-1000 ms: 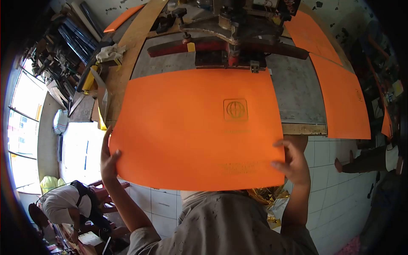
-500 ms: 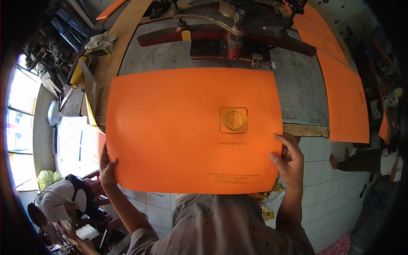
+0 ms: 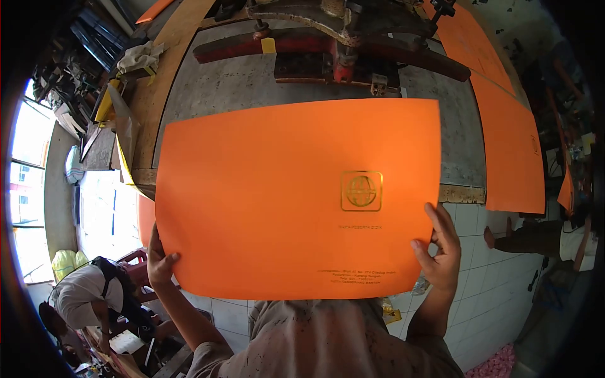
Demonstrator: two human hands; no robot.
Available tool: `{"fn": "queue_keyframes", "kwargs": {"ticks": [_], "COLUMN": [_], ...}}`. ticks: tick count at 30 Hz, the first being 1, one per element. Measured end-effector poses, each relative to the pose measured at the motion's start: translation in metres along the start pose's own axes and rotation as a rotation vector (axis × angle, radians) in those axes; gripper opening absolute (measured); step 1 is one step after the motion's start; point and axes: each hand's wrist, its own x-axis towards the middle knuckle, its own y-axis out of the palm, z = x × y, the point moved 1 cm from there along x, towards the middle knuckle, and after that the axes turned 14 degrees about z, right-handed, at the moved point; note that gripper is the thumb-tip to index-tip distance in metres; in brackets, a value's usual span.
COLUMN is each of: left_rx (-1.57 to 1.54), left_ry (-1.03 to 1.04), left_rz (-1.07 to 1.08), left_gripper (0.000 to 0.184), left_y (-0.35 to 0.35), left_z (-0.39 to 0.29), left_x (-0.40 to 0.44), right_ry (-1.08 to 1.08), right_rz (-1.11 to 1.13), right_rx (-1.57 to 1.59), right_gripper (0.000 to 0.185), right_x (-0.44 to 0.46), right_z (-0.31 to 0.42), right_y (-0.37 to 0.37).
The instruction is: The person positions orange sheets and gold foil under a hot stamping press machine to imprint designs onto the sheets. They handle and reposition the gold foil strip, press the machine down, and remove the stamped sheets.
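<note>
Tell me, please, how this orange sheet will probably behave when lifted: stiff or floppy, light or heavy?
The orange sheet is probably light, since it looks thin. It seems fairly stiff yet bendable: between the left hand and the right hand it appears to curve only gently.

"KOTA TANGERANG BANTEN" (image 3: 355, 283) on orng sht (image 3: 252, 208)

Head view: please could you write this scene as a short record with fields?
Held thing: orange sheet, printed face up
Print: gold round emblem in a square frame; small text lines below
Left grip: on the sheet's left edge
Right grip: on the sheet's right edge
Beyond the sheet: dark red bar above a grey board
Far right: more orange sheets
Lower left: another person, bending forward
</note>
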Motion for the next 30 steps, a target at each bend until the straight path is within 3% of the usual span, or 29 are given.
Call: {"fn": "queue_keyframes", "kwargs": {"ticks": [2,5,6,8,9,10,11,12,13,14,17,19,21,23,24,25,26,27,28,30], "left_rx": [-0.045,-0.096,-0.069,0.155,0.366,0.158,0.150,0.392,0.112,0.087,-0.225,-0.327,-0.195,0.083,-0.056,-0.064,0.058,-0.057,0.128,0.237], "left_ry": [-0.015,-0.050,0.098,0.018,0.064,0.094,-0.032,-0.105,0.208,0.257,0.298,0.394,0.125,0.424,0.092,-0.023,0.014,-0.385,-0.491,-0.609], "left_rz": [0.077,0.237,0.453,0.634,0.663,0.675,0.765,0.992,0.874,0.847,0.702,0.601,0.774,0.785,0.858,0.892,0.855,0.762,0.699,0.236], "left_gripper": [0.097,0.079,0.069,0.043,0.045,0.051,0.059,0.069,0.081,0.086,0.084,0.080,0.062,0.043,0.033,0.030,0.026,0.026,0.030,0.027], "left_y": [0.027,0.084,0.105,0.167,0.210,0.254,0.289,0.321,0.354,0.382,0.428,0.430,0.370,0.314,0.271,0.229,0.185,0.142,0.090,0.020], "left_z": [-0.005,-0.015,-0.004,-0.005,-0.009,-0.003,-0.001,0.014,0.020,0.006,0.002,0.003,-0.018,0.028,0.019,0.039,0.055,0.060,0.092,0.134], "left_x": [0.001,0.006,0.017,0.031,0.042,0.054,0.064,0.078,0.088,0.104,0.133,0.140,0.126,0.115,0.098,0.083,0.070,0.049,0.032,0.002], "right_ry": [0.053,0.096,0.129,0.172,0.139,0.165,0.139,0.142,0.099,-0.003,0.095,0.092,0.438,0.497,0.425,0.343,0.368,0.394,0.420,0.427], "right_rz": [-0.042,-0.166,-0.215,-0.313,-0.340,-0.351,-0.311,-0.308,-0.300,-0.218,-0.265,-0.288,-0.281,-0.228,-0.147,-0.068,-0.133,-0.192,-0.251,-0.227], "right_rx": [-0.172,-0.509,-0.600,-0.698,-0.751,-0.717,-0.869,-0.873,-0.997,-1.328,-1.158,-1.153,-1.476,-1.759,-1.306,-0.853,-0.777,-0.699,-0.617,-0.564], "right_gripper": [0.059,0.055,0.053,0.051,0.054,0.059,0.062,0.064,0.065,0.065,0.064,0.061,0.059,0.059,0.061,0.063,0.064,0.065,0.066,0.069], "right_x": [-0.013,-0.037,-0.044,-0.059,-0.070,-0.082,-0.090,-0.100,-0.106,-0.106,-0.098,-0.086,-0.058,-0.020,-0.008,0.003,0.014,0.020,0.025,0.027], "right_z": [0.002,-0.004,-0.004,-0.012,-0.027,-0.045,-0.055,-0.073,-0.093,-0.103,-0.161,-0.184,-0.200,-0.195,-0.204,-0.213,-0.215,-0.218,-0.218,-0.209], "right_y": [-0.022,-0.070,-0.091,-0.143,-0.180,-0.224,-0.267,-0.314,-0.361,-0.416,-0.540,-0.578,-0.553,-0.476,-0.441,-0.411,-0.383,-0.359,-0.342,-0.338]}}
